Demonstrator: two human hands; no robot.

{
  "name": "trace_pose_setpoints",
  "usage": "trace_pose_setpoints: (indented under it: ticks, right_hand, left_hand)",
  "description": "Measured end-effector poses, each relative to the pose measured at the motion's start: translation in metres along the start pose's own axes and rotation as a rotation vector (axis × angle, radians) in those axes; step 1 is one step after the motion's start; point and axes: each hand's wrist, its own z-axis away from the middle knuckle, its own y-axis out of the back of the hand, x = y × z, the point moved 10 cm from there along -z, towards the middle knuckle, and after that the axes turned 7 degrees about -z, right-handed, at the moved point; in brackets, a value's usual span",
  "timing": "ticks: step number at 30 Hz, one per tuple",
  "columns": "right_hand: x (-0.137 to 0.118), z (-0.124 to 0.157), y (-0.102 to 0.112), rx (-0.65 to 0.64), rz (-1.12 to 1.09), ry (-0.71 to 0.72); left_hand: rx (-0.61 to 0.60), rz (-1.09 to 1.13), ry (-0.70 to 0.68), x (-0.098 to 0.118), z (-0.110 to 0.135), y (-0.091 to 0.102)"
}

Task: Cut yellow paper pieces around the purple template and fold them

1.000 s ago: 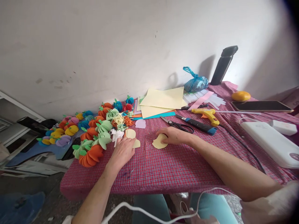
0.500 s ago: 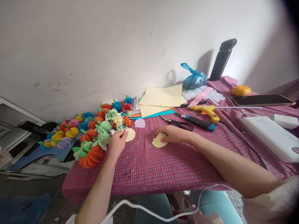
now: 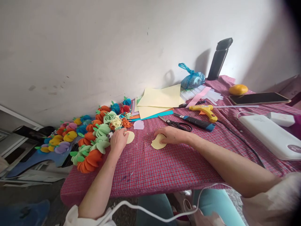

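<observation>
My left hand [image 3: 119, 140] has its fingers closed in a pinch on a cream paper cutout [image 3: 130, 137] lying on the red checked tablecloth [image 3: 164, 163]. It sits right beside a row of green and orange paper pumpkins [image 3: 94, 147]. My right hand [image 3: 171, 135] rests palm down farther right, fingers curled over the edge of a second cream cutout [image 3: 157, 143]. A small lilac cutout [image 3: 138, 125] lies just beyond the two hands.
Sheets of cream and coloured paper [image 3: 160, 99], scissors [image 3: 175, 124], a blue-handled knife [image 3: 195, 122] and a yellow glue gun [image 3: 204, 111] lie behind my hands. Farther right are a phone [image 3: 258, 99], a white power bank [image 3: 270, 135], an orange [image 3: 238, 89], a black bottle [image 3: 218, 59] and a blue bag [image 3: 191, 79].
My left hand has gone from lying flat on the cutouts to pinching one and drawing it left toward the pumpkins. The right hand has stayed on its cutout.
</observation>
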Motion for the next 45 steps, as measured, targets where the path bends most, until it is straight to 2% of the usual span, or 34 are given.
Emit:
trace_pose_setpoints:
  ticks: [3, 7, 10, 14, 18, 22, 26, 31, 35, 40, 43, 45]
  right_hand:
    - [-0.002, 0.000, 0.001, -0.004, 0.001, 0.018]
    - [-0.002, 0.001, 0.003, -0.005, -0.010, -0.013]
    - [0.001, 0.001, 0.006, 0.016, -0.059, -0.050]
    - [0.003, 0.001, 0.009, 0.041, -0.159, -0.060]
    - [0.003, 0.000, 0.016, 0.106, -0.239, -0.038]
    - [0.000, -0.001, 0.027, 0.237, -0.409, 0.038]
    - [0.006, -0.001, 0.031, 0.336, -0.355, 0.024]
    - [0.011, -0.003, 0.018, 0.228, -0.192, -0.025]
    - [0.013, -0.002, 0.019, 0.226, -0.159, -0.058]
    - [0.012, -0.002, 0.025, 0.284, -0.169, -0.059]
    - [0.018, -0.001, 0.032, 0.388, -0.167, -0.112]
    - [0.021, 0.002, 0.040, 0.484, -0.159, -0.147]
  left_hand:
    - [0.106, -0.144, -0.151, 0.025, 0.016, 0.013]
    - [0.050, -0.194, -0.370, 0.051, 0.036, 0.002]
    - [0.053, -0.230, -0.381, 0.045, 0.037, -0.003]
    - [0.089, -0.247, -0.342, 0.032, 0.034, 0.001]
    - [0.139, -0.077, -0.351, 0.045, 0.036, 0.018]
    - [0.095, 0.310, -0.438, 0.082, 0.037, 0.028]
    - [0.058, 0.418, -0.488, 0.114, 0.035, 0.022]
    - [0.006, 0.394, -0.568, 0.136, 0.046, 0.003]
    - [0.028, 0.341, -0.574, 0.138, 0.053, -0.002]
    - [0.087, 0.367, -0.537, 0.134, 0.050, 0.003]
    - [0.173, 0.494, -0.442, 0.119, 0.044, 0.018]
    - [0.202, 0.620, -0.316, 0.102, 0.039, 0.025]
